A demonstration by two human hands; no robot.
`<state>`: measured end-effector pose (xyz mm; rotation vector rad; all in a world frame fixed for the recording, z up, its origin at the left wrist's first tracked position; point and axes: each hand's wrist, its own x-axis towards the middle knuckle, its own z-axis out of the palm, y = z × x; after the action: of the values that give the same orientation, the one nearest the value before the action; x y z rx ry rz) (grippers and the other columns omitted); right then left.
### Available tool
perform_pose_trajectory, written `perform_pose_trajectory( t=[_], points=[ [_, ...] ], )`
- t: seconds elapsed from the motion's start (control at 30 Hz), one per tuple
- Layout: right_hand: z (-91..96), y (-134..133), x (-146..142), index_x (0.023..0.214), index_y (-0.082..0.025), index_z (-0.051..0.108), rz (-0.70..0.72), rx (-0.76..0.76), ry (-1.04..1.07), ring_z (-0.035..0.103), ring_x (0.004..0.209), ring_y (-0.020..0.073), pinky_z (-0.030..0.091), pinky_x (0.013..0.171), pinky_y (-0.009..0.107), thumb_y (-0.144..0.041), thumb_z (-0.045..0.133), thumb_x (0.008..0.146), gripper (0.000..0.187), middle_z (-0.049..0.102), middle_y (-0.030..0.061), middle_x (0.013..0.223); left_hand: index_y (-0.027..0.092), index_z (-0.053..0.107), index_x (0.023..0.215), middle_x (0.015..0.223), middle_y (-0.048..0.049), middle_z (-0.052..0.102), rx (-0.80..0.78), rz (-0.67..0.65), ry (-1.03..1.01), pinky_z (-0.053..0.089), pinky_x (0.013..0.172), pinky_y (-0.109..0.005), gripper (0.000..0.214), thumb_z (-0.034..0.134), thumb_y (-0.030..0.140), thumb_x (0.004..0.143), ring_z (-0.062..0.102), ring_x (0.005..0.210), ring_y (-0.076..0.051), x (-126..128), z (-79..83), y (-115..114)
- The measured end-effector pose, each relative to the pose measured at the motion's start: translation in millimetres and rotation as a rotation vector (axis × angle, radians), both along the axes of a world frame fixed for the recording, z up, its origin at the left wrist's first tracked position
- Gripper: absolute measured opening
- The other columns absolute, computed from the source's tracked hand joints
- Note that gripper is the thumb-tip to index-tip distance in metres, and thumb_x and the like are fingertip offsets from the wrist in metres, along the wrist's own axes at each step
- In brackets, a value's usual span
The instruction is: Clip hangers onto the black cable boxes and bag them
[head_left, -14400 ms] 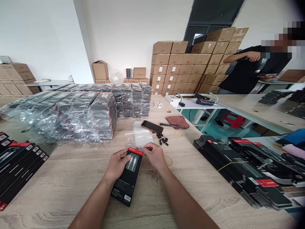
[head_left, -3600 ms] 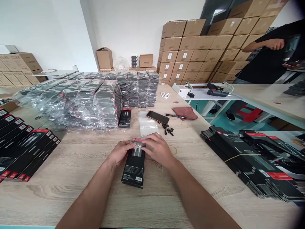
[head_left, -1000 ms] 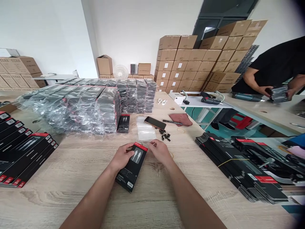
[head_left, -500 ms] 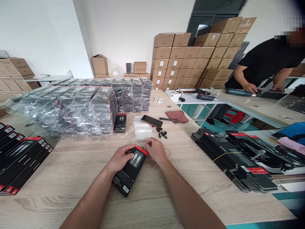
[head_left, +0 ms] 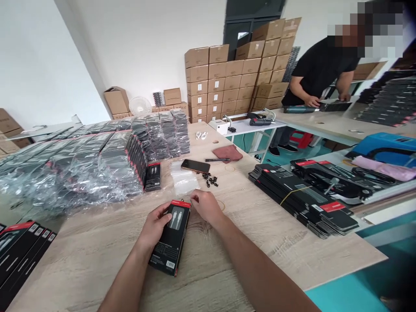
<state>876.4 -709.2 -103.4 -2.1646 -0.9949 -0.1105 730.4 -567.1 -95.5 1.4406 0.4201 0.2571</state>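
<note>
My left hand grips a black cable box with a red top edge by its left side, thumb on the front. Two white cable connectors show in the box's window, and a small black hook sticks up at its top. Just right of the box's top corner, my right hand is closed with the fingertips pinched. Whatever it may hold is hidden. Beyond the hands lie several small black hooks, a clear plastic bag and a phone.
Plastic-wrapped stacks of boxes fill the left back, with a single box beside them. Flat cartons bound with a rubber band lie at right. A pen touches a reddish cloth. A co-worker handles boxes behind.
The view has turned to the right. The box stands more upright in view, and my right hand's fingertips have moved slightly away from its top corner. My left hand keeps its grip.
</note>
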Motion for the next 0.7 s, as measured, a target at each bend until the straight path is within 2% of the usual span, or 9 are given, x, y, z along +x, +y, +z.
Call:
perform_pose_trajectory(
  t=[0.2,0.4,0.6,0.7],
  points=[
    [2.8,-3,-4,0.065,-0.022,0.062,0.017,-0.021,0.019,0.056,0.055,0.0127,0.039,0.056,0.022,-0.006,0.054,0.070,0.018,0.064,-0.0022,0.061,0.020,0.057,0.123,0.110,-0.0051,0.068,0.023,0.056,-0.017,0.047,0.088,-0.033,0.055,0.067,0.033,0.071,0.063,0.097,-0.022,6,-10.1,-3],
    [10.3,0,-10,0.063,-0.022,0.061,-0.024,0.019,0.032,0.056,0.054,0.0126,0.037,0.054,0.022,-0.009,0.058,0.069,0.015,0.063,-0.0021,0.059,0.018,0.055,0.125,0.117,-0.0057,0.065,0.130,0.100,-0.014,0.046,0.089,-0.031,0.051,0.062,0.028,0.075,0.062,0.099,-0.020,7,-13.9,-5],
    [15.3,5,-19,0.068,-0.020,0.062,0.076,0.245,0.126,0.055,0.061,0.0122,0.041,0.059,0.023,-0.013,0.055,0.073,0.011,0.063,-0.0005,0.069,0.017,0.055,0.123,0.104,-0.0076,0.069,0.102,0.232,-0.044,0.048,0.080,-0.032,0.051,0.062,0.033,0.075,0.063,0.089,-0.020,8,-9.0,-12],
    [19.2,11,-27,0.071,-0.019,0.061,0.118,0.449,0.404,0.056,0.068,0.0134,0.043,0.059,0.024,-0.023,0.058,0.076,0.007,0.062,0.0011,0.076,0.018,0.056,0.115,0.107,-0.0082,0.066,0.156,0.338,-0.196,0.049,0.081,-0.031,0.042,0.063,0.035,0.077,0.063,0.092,-0.019,9,-4.9,-17]
  ],
)
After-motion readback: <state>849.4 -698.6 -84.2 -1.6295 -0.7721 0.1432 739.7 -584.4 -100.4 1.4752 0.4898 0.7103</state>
